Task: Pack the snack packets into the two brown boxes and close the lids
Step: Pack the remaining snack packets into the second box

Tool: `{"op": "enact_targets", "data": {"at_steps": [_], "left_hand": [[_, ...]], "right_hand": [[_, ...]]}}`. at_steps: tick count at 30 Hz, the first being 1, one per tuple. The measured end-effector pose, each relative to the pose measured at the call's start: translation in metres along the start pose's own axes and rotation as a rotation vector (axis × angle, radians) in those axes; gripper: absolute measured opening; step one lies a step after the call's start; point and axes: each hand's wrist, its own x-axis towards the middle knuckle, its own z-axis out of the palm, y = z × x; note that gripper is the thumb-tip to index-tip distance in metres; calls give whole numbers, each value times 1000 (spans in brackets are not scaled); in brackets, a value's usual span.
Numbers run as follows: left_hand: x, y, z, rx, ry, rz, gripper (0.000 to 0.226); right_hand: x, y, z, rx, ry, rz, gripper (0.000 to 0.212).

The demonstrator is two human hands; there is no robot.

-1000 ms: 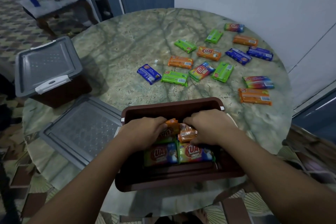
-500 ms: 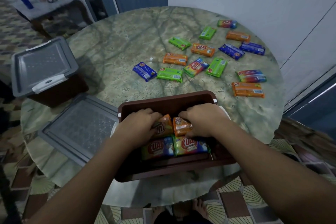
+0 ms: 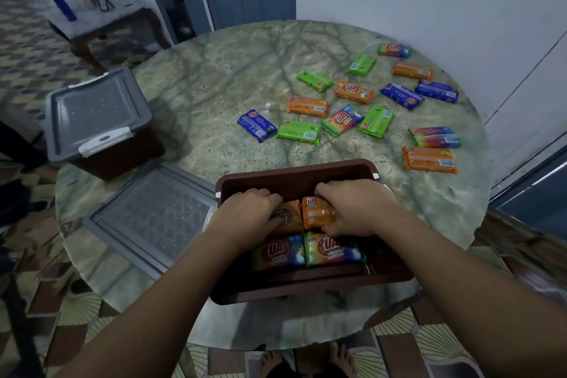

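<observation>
- Head view, progress: the open brown box (image 3: 294,173) stands at the near edge of the counter (image 3: 214,95) and holds four visible snack packets: two multicoloured ones (image 3: 306,252) in the near row and two orange ones in the far row.
- Its grey lid (image 3: 153,215) lies flat on the counter just left of it, so this box is not yet closed.
- The second brown box (image 3: 119,156) stands at the far left with its lid (image 3: 95,113) on; what is inside cannot be seen.
- Fourteen loose packets (image 3: 352,120) lie scattered on the far right of the counter, so by my judgement packing is in its early part.
- Head view, fingers: the left hand (image 3: 245,215) has its fingers curled down over the left orange packet (image 3: 290,216), gripping it.
- The right hand (image 3: 359,209) grips the right orange packet (image 3: 317,212), fingers bent over its far side and thumb at its near edge.
- Both seem to be seating these packets in the far row.
</observation>
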Motion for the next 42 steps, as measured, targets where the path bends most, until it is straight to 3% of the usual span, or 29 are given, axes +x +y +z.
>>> {"op": "enact_targets", "data": {"at_steps": [6,14,22,29,33,36,42], "left_hand": [[1,-2,1,-51,11,3,42],[1,-4,4,-48,-30,3,36],[1,-5,4,-59,-10,15,32],[6,2,4,-1,-35,35,36],[8,5,2,23,-59,48,39],[9,5,1,-15,-60,17,41],[12,22,18,-84,-63,-100,49]], "right_hand": [[1,4,1,105,-14,13,76],[5,12,-3,302,-51,29,31],[16,11,-2,175,-133,13,40],[10,7,3,128,20,6,37],[5,5,1,121,23,-5,55],[4,2,0,-22,-52,-42,72],[3,-3,-4,-58,-61,-48,56]]}}
